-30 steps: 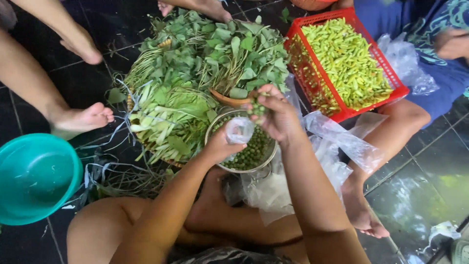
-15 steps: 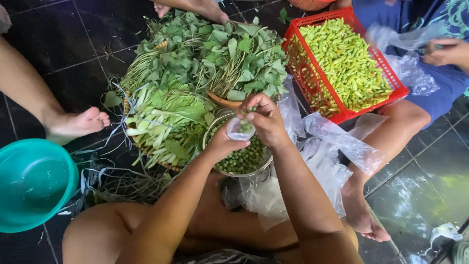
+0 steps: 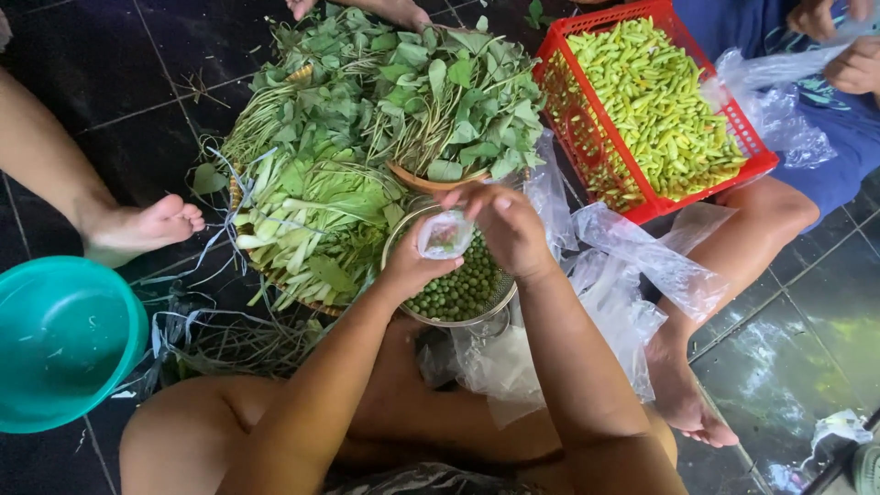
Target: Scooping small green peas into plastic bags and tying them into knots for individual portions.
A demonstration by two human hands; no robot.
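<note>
My left hand and my right hand together hold a small clear plastic bag with a few green bits inside. Both hands hover over a metal bowl filled with small round green fruits. The bowl rests in front of my bare knees. My left hand pinches the bag from the lower left; my right hand's fingers close on its upper right edge.
A big pile of leafy greens lies on a woven tray beyond the bowl. A red crate of green chillies stands at the right, by another person's legs and hands. Loose plastic bags lie right. A teal basin sits left, near a foot.
My hands with the small bag have lowered slightly toward the bowl and come closer together. The view has shifted a little.
</note>
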